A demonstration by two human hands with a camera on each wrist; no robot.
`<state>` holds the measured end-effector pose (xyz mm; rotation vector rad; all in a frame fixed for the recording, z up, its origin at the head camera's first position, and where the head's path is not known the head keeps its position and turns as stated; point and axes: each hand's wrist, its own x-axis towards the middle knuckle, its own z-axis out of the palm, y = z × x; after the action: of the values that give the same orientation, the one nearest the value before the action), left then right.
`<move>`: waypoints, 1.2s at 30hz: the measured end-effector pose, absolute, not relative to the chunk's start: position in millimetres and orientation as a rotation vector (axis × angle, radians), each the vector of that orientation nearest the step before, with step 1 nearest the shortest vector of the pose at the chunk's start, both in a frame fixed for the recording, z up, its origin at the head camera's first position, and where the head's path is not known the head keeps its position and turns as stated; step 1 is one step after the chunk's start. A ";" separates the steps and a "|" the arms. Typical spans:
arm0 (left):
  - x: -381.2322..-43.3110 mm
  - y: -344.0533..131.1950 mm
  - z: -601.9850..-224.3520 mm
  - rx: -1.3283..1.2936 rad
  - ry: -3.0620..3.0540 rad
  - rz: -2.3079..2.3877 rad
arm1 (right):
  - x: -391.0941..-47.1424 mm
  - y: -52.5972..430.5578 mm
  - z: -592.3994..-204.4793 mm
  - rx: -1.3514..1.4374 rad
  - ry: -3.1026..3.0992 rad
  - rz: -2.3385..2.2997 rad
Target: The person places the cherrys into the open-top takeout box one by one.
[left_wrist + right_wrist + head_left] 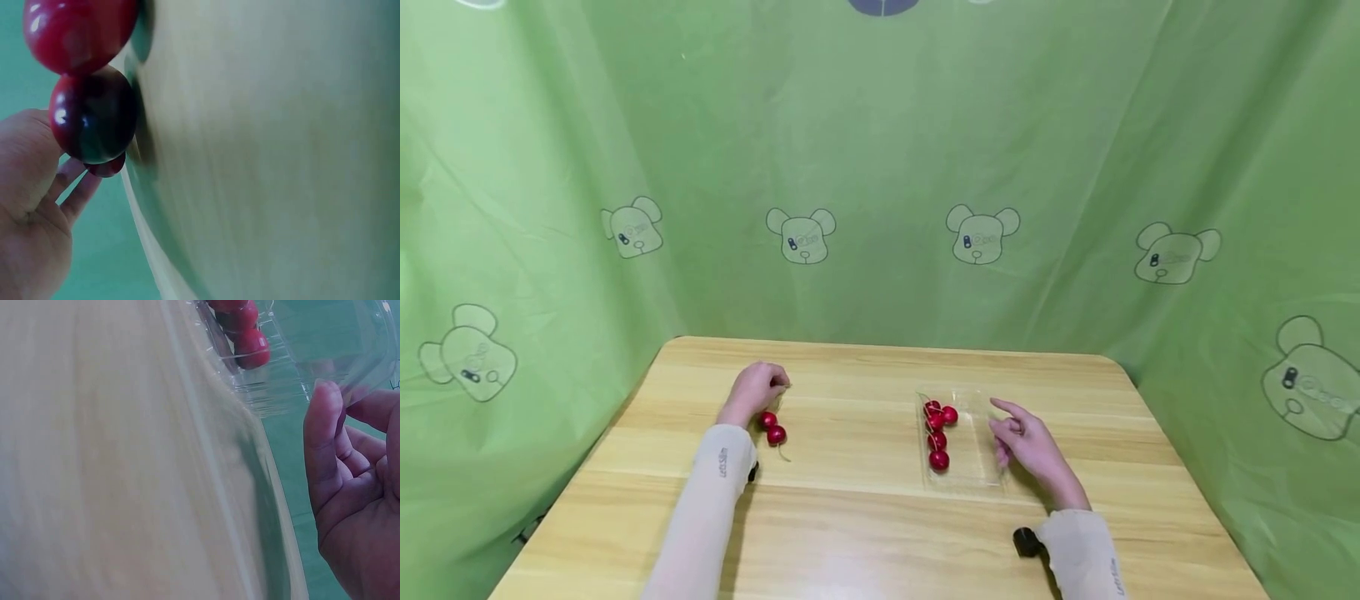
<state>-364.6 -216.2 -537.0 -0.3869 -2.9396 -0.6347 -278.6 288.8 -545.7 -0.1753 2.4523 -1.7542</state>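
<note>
My left hand (757,389) is at the table's far left, thumb and fingertips drawn together around a cherry (107,167) that shows only partly in the left wrist view. Right beside that hand lie two more red cherries, one nearer the wrist (768,420) and one with a stem (777,436). My right hand (1028,446) is at the right edge of a clear plastic tray (973,479). Its index finger is stretched out, the others loosely bent, nothing gripped. Inside the tray, several cherries (937,441) line the left side, with another cherry (950,415) just right of them.
The wooden table (850,517) has rounded far corners. A green curtain (880,150) printed with bear heads hangs behind it and along both sides. Between the left cherries and the tray runs a stretch of bare wood.
</note>
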 end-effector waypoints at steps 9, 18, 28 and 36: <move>-362.4 -212.4 -535.7 -0.399 -2.918 -0.607 | -279.4 288.5 -547.6 -0.185 2.452 -1.758; -357.9 -204.3 -526.8 -0.427 -2.851 -0.601 | -280.4 290.1 -549.7 -0.210 2.464 -1.759; -354.3 -187.7 -516.2 -0.501 -2.787 -0.606 | -279.5 289.4 -547.7 -0.211 2.460 -1.765; -351.9 -181.4 -510.5 -0.530 -2.765 -0.635 | -280.2 289.0 -547.3 -0.211 2.453 -1.770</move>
<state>-351.9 -181.4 -510.5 -0.5296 -2.7651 -0.6353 -280.2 289.0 -547.3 -0.2113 2.4531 -1.7698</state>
